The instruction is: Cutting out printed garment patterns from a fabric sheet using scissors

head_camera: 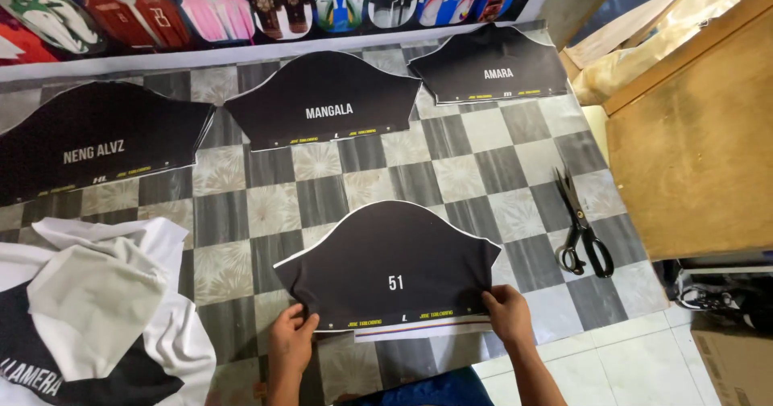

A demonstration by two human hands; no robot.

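The black cut piece is looking like matt, smooth cloth or printed paper. The scissors are showing dark metal blades, and the checkered floor sheet is shining slightly.

Head camera, looking steeply down and forward over a chequered grey-and-cream floor mat.

The single view sits close above that mat: the person's forearms enter at the bottom edge, the mat fills the middle, and its far edge meets a strip of printed jersey pictures at the top. Right of the mat stands a brown wooden board; left of it, white cloth.
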